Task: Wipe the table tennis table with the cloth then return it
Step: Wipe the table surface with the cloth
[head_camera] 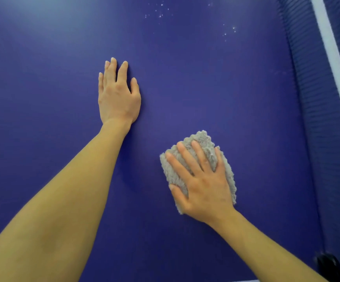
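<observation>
1. Nearest the lens, the left forearm (59,210) and right forearm (266,241) reach in from the bottom edge over the table tennis table (205,78). Its blue top spreads under and around both hands.
2. Well to the right of the right hand, the net (315,98) runs away from the person. Its white band (331,58) is cut off by the frame.
3. Left hand (119,96): released, fingers straight, palm flat on the bare top, holding nothing. It lies farther forward than the right hand.
4. Right hand (203,190): fingers spread and straight, pressing down on the cloth (203,136) rather than clenching it.
5. That cloth, a grey fluffy pad, lies flat on the top beneath the right palm, right of the left hand and nearer the person. Its long axis follows the fingers, pointing away. How it is folded underneath is hidden.
6. A dark object (327,265) sits right of the right forearm, too blurred to identify.
7. White specks (161,11) lie beyond both sets of fingertips. A forward push by the right hand looks like the stroke needed to reach them.
</observation>
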